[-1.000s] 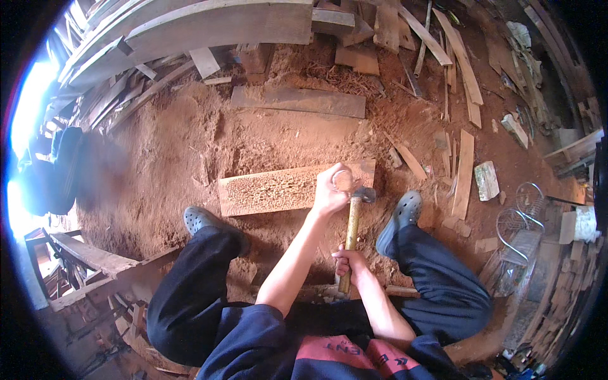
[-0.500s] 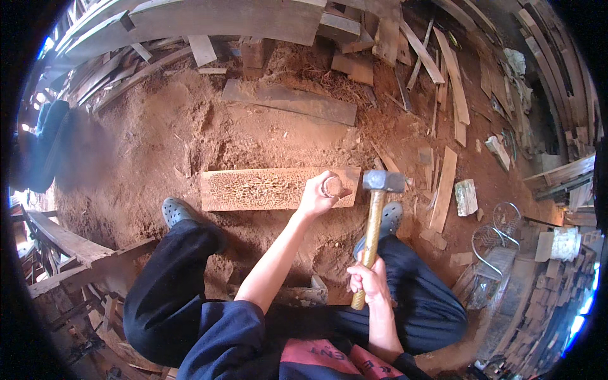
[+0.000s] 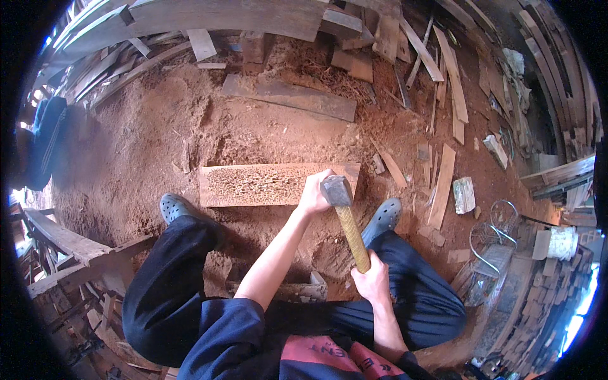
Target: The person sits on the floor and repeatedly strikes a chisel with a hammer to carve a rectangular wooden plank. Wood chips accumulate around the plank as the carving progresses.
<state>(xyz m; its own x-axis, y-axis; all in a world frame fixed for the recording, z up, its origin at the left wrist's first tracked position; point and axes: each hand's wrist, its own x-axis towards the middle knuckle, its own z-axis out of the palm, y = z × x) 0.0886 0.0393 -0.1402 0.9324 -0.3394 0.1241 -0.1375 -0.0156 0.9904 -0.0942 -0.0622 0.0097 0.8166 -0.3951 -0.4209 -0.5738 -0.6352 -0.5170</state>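
Note:
A reddish wooden board (image 3: 253, 183) lies crosswise on the dirt in front of me, its face covered in small pits except toward the right end. My left hand (image 3: 313, 194) is closed near that end, round what looks like an upright chisel; its round wooden butt is now hidden under the hammer head, and its blade is out of sight. In my right hand (image 3: 372, 277) is a hammer (image 3: 352, 235), gripped low on the yellowish handle. The dark metal head is over my left fist, at the chisel's top.
My shoes (image 3: 177, 208) stand at both ends of the board. Beyond it lies a loose plank (image 3: 291, 98). Scrap strips (image 3: 443, 183) and a whitish block (image 3: 464, 195) are on the right, near a wire-framed object (image 3: 497, 244). A blurred dark blue shape (image 3: 47, 142) shows at far left.
The hammer head has swung left, from beside the board's right end to over my left fist. My right hand has shifted slightly; the left stays in place.

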